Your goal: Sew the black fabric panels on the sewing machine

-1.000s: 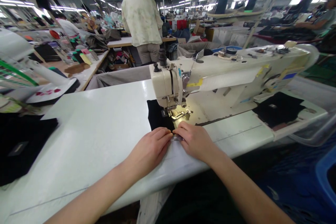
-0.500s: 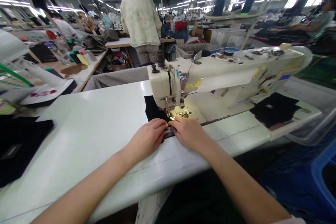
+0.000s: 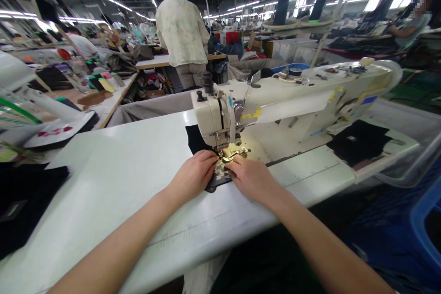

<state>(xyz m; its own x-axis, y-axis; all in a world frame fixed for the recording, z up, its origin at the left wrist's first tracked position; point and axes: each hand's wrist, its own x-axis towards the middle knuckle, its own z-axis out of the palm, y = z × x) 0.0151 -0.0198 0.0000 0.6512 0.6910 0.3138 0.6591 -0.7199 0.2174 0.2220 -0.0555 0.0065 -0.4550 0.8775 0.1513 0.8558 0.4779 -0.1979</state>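
A white sewing machine (image 3: 220,115) stands over the pale table, its lamp lighting the presser foot and a brass-coloured guide (image 3: 234,154). A piece of black fabric (image 3: 195,140) lies left of and behind the needle area. My left hand (image 3: 193,172) is closed, its fingertips pressing the fabric's near edge beside the foot. Just right of the foot, my right hand (image 3: 251,177) has its fingers curled together by the guide; what they pinch is hidden. Between the hands, the metal needle plate (image 3: 220,174) shows bare.
Black fabric pieces lie at the table's left (image 3: 24,206) and another black piece (image 3: 358,142) under the machine's right end. A blue crate (image 3: 406,220) stands low on the right. A person (image 3: 182,32) stands with back turned beyond the table. Thread cones (image 3: 282,4) rise behind the machine.
My hands have drawn slightly apart, and more of the needle plate shows between them. The fabric edge at my fingertips has moved away from me, toward the foot. The view has shifted a little.
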